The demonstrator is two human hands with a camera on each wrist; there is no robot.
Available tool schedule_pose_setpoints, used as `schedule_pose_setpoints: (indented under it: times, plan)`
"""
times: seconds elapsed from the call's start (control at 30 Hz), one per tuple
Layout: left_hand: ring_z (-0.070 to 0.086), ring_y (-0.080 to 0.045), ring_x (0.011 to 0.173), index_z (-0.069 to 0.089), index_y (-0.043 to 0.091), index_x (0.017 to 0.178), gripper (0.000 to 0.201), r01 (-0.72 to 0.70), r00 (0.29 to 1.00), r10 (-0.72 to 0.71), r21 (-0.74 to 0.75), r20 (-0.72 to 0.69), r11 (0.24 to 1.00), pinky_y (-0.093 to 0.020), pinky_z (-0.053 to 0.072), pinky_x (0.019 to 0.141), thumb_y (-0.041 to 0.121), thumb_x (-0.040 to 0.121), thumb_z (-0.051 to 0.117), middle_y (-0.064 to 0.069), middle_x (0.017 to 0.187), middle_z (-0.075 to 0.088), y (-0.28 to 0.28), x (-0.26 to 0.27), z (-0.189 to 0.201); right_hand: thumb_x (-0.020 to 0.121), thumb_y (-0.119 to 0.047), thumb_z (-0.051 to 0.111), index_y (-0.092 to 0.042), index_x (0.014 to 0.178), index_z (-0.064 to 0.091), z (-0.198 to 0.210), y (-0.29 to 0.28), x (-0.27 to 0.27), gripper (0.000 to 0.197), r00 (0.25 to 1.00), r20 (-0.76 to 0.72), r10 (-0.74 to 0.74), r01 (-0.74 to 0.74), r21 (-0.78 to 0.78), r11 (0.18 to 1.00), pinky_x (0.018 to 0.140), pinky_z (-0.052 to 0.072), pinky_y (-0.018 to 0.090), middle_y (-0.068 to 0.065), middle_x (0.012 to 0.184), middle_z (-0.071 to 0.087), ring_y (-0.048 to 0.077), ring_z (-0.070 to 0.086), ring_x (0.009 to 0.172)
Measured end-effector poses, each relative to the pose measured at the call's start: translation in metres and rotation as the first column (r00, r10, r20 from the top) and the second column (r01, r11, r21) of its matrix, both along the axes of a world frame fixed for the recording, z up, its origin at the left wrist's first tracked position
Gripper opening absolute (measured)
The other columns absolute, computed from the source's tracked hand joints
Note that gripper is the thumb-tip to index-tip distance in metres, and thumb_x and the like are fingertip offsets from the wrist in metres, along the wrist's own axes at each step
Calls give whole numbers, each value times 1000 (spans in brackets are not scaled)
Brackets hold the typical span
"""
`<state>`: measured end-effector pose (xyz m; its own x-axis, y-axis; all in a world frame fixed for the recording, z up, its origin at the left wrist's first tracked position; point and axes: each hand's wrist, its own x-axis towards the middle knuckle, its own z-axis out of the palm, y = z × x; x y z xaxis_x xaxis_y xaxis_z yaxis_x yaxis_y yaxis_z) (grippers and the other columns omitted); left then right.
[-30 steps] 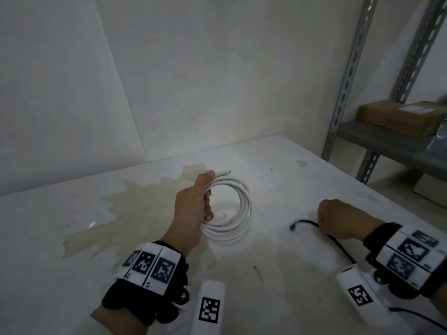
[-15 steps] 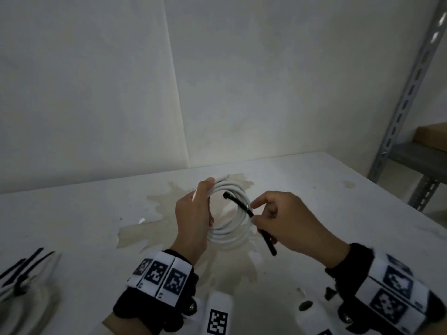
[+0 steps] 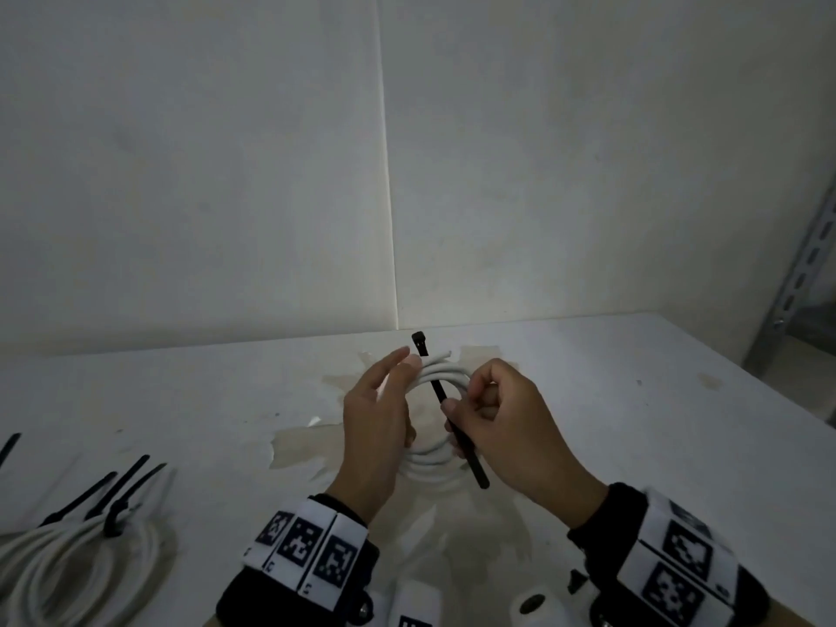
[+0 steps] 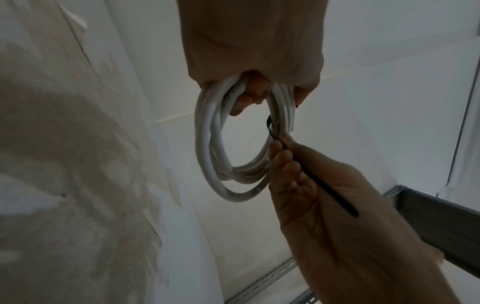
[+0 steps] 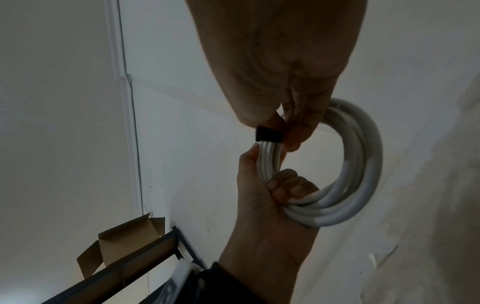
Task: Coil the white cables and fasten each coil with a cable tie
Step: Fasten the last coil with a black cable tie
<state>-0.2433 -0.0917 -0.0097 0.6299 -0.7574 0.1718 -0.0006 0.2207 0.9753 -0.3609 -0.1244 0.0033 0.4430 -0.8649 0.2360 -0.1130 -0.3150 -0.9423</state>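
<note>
At the far left of the table [image 3: 633,400], in the head view, lie finished coils [image 3: 81,554] already cinched with black ties, so my guess is that the step in hand is binding one more. Moving right, the left hand [image 3: 375,427] holds the white coil [image 3: 441,459] upright above the table: its lower fingers [image 5: 288,187] curl round the bundled turns while the upper fingers stand straighter beside the top of the loop. Right again, the cable tie [image 3: 445,409] runs across the coil's near side, its square head poking up past the top turns, and the right hand [image 3: 506,423] pinches the strap between thumb and forefinger, the tail slanting down toward the wrist. To do this well, I would keep the left grip firm so the turns stay stacked, bring the tail round the whole bundle, and feed it into the head before pulling snug. The head view alone shows the done coils; the left wrist view shows the strap curving inside the loop; the right wrist view shows the tie's head sitting right against the turns.
</note>
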Motion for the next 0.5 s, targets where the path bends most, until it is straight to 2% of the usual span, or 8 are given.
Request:
schedule_pose_setpoints:
  times: [0.03, 0.1, 0.2, 0.33, 0.43, 0.5]
  plan:
    - [35, -9, 37, 69, 22, 94, 15, 14, 1000, -14, -3, 0, 1000, -22, 32, 39, 27, 88, 56, 5, 42, 39, 0, 3, 0, 84, -6, 64, -14, 72, 43, 0, 0, 0, 25, 1000, 4, 14, -14, -4, 1000, 56, 54, 31, 13, 67, 62, 10, 60, 50]
    - [33, -9, 37, 70, 20, 87, 16, 37, 999, -38, -10, -2, 999, -22, 31, 41, 25, 90, 55, 6, 41, 36, 1, 6, 1, 83, -6, 64, -14, 73, 46, 1, -1, 0, 22, 999, 12, 32, -32, -9, 999, 53, 52, 25, 9, 66, 62, 8, 60, 49]
    - [31, -7, 37, 66, 21, 71, 23, 69, 997, -69, -15, -22, 998, -21, 31, 40, 24, 91, 54, 9, 40, 34, 4, 8, 4, 84, -8, 63, -20, 78, 56, 1, -2, -1, 16, 997, -8, 80, -80, -60, 995, 63, 56, 29, 1, 65, 64, 11, 63, 57]
    - [29, -7, 37, 64, 27, 66, 27, 86, 991, -87, -16, -100, 996, -23, 30, 41, 27, 91, 54, 8, 42, 30, 6, 13, 6, 90, 0, 51, -28, 85, 65, 1, 1, -7, 32, 966, -124, 225, -244, -159, 957, 71, 48, 10, -6, 86, 67, 1, 64, 77]
    - [28, -6, 37, 65, 27, 68, 26, 112, 985, -115, -32, -129, 993, -21, 30, 40, 34, 90, 53, 8, 44, 28, 8, 14, 6, 85, -5, 61, -30, 89, 67, 3, 2, -8, 26, 954, -112, 278, -296, -200, 934, 75, 48, 11, -9, 87, 65, 0, 63, 81]
    - [27, -6, 37, 64, 28, 64, 30, 116, 982, -120, -33, -147, 993, -20, 30, 39, 40, 89, 52, 8, 44, 28, 9, 12, 6, 83, -13, 63, -31, 85, 67, 4, 1, -6, 18, 959, -90, 270, -283, -225, 932, 72, 50, 14, -11, 79, 66, 2, 64, 75]
